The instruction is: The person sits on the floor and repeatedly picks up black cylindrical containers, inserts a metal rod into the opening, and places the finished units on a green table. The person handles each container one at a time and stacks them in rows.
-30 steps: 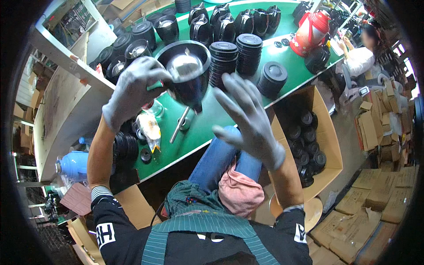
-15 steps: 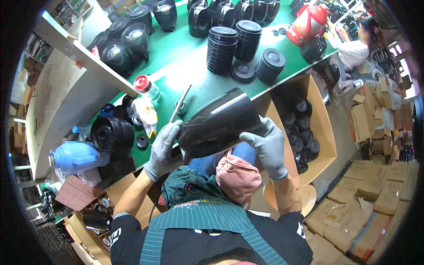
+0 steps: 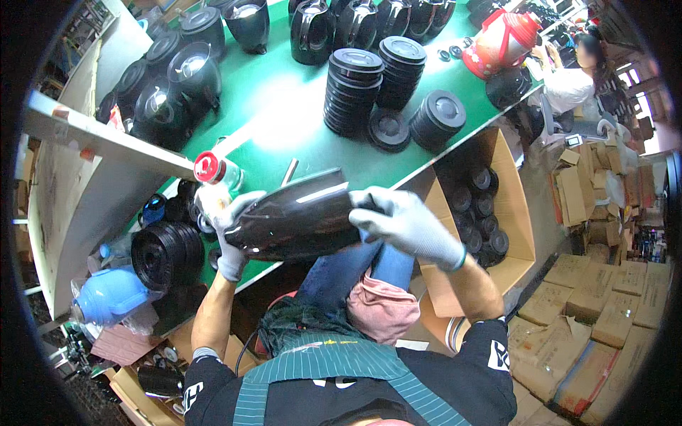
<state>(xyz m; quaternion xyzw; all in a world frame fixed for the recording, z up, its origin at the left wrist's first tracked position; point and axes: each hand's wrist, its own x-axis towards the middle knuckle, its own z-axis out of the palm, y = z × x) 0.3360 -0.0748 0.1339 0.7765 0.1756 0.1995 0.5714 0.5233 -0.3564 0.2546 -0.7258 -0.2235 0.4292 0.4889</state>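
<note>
A glossy black jug shell (image 3: 298, 219) lies sideways in the air above my lap, its left end a little lower than its right. My left hand (image 3: 229, 238), in a grey glove, grips the left end, with fingers along the far side. At the opposite end, my gloved right hand (image 3: 408, 224) holds the rim, its fingertips bent at the opening; whether they reach inside is hidden. Behind my left hand stands a clear jar (image 3: 215, 172) with a red lid. A pink cloth (image 3: 383, 305) rests on my leg below the shell.
Stacks of black round lids (image 3: 352, 92) and several black jugs (image 3: 312, 32) stand on the green table (image 3: 284, 85). A red jug (image 3: 501, 42) is at the far right. An open carton (image 3: 515, 206) holds black round parts. A blue jug (image 3: 114, 295) lies left. Another person (image 3: 568, 82) sits beyond.
The shell has moved left and lies flatter. My left hand has gone left with it. The right hand has turned, its fingers now at the end rim instead of the thumb pressing the near side.
</note>
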